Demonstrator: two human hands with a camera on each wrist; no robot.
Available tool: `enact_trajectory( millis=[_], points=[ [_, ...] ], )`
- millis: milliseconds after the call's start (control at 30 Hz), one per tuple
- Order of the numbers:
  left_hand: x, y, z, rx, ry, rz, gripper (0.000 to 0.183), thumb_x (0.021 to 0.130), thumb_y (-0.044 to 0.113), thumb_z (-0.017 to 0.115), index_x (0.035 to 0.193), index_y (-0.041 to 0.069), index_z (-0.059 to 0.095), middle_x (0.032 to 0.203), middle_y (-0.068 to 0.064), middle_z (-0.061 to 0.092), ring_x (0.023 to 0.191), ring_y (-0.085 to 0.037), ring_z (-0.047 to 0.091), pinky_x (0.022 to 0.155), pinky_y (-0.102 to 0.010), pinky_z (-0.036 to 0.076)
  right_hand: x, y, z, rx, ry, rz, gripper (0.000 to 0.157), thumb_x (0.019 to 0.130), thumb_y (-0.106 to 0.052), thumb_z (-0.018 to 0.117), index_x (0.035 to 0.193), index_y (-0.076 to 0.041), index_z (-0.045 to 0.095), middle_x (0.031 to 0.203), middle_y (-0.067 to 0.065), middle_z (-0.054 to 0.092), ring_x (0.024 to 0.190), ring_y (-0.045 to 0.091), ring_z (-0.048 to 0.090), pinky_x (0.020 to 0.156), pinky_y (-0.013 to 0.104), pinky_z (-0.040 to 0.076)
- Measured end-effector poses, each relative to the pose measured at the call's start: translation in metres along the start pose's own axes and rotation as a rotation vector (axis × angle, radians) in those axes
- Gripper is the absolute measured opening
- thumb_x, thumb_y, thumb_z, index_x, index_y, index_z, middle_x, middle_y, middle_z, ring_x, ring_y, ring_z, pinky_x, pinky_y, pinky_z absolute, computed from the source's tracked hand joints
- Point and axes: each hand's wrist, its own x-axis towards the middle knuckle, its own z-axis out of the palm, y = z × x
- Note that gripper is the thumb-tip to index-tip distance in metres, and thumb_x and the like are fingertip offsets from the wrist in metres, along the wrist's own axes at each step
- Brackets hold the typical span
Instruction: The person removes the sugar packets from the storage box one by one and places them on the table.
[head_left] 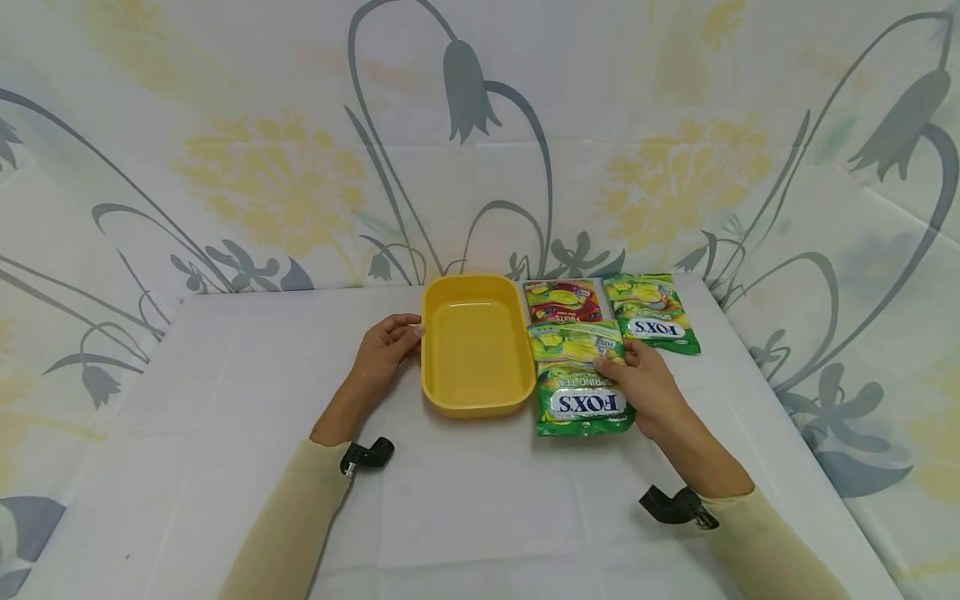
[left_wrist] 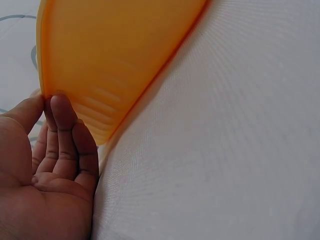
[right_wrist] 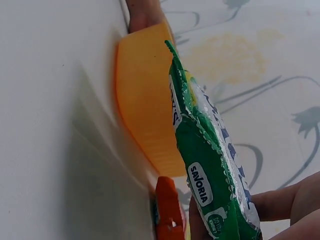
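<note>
A yellow plastic tub (head_left: 477, 354) stands on the white table with nothing inside it. At its left side, my left hand (head_left: 384, 350) pinches the rim between thumb and fingers; the left wrist view shows the grip at the tub's edge (left_wrist: 120, 55). My right hand (head_left: 647, 385) holds a green Fox's Spring Tea candy bag (head_left: 581, 417) by its right side, thumb on the front. This bag is raised above the table beside the tub, and the right wrist view shows its green back and side edge (right_wrist: 207, 170).
Behind the held bag lies a red Fox's Fruits candy bag (head_left: 562, 302), partly covered by it. Another green Fox's candy bag (head_left: 651, 315) lies at the back right of the table (head_left: 480, 508). A flower-patterned cloth (head_left: 300, 150) hangs behind and at both sides.
</note>
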Motion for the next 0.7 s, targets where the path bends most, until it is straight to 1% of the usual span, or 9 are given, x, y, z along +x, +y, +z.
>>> enact_trajectory(
  millis=[100,167,300,433,533,700],
  points=[
    [-0.001,0.001,0.001,-0.007,-0.001,0.0,0.039,0.109,0.021,0.064,0.14,-0.001,0.058,0.102,-0.001,0.074,0.089,-0.015,0.068,0.085,-0.022,0.058,0.002,0.004,-0.004,-0.008,0.001,-0.003,0.07,0.11,-0.02,0.059,0.164,0.001,0.02,0.155,0.025,0.048,0.102,0.008,0.068,0.085,0.022,0.06],
    [-0.001,0.0,0.0,-0.006,0.001,0.002,0.039,0.109,0.022,0.064,0.14,-0.001,0.058,0.102,-0.001,0.074,0.088,-0.015,0.068,0.085,-0.022,0.058,0.005,0.007,-0.006,-0.021,-0.005,-0.006,0.068,0.11,-0.019,0.059,0.163,0.002,0.022,0.153,0.025,0.049,0.102,0.009,0.069,0.085,0.023,0.06],
    [-0.001,0.0,0.001,-0.004,0.002,0.0,0.038,0.109,0.022,0.064,0.139,0.0,0.059,0.101,-0.002,0.074,0.088,-0.016,0.068,0.085,-0.022,0.058,0.009,0.012,-0.007,-0.059,-0.018,0.008,0.068,0.109,-0.017,0.06,0.162,0.003,0.022,0.148,0.024,0.05,0.103,0.013,0.068,0.085,0.025,0.061],
    [0.0,0.0,0.001,-0.001,0.001,-0.002,0.039,0.109,0.022,0.064,0.139,-0.001,0.058,0.102,-0.002,0.074,0.088,-0.016,0.068,0.085,-0.022,0.058,0.011,0.017,-0.009,-0.075,-0.058,-0.002,0.067,0.109,-0.013,0.058,0.16,0.006,0.021,0.143,0.026,0.049,0.102,0.017,0.069,0.085,0.031,0.063],
    [0.0,-0.001,0.0,0.0,0.001,0.001,0.039,0.109,0.022,0.064,0.14,-0.001,0.058,0.103,-0.002,0.074,0.089,-0.015,0.068,0.086,-0.022,0.058,0.012,0.019,-0.01,-0.086,-0.092,-0.015,0.066,0.108,-0.01,0.057,0.16,0.008,0.019,0.143,0.029,0.047,0.104,0.023,0.071,0.086,0.036,0.064],
    [-0.001,-0.001,0.0,0.007,0.003,0.001,0.039,0.109,0.023,0.064,0.14,0.0,0.058,0.104,-0.002,0.075,0.09,-0.015,0.068,0.087,-0.022,0.058,0.014,0.02,-0.009,-0.144,-0.115,0.015,0.069,0.107,-0.01,0.059,0.16,0.009,0.018,0.145,0.03,0.045,0.111,0.031,0.068,0.086,0.038,0.064]
  ],
)
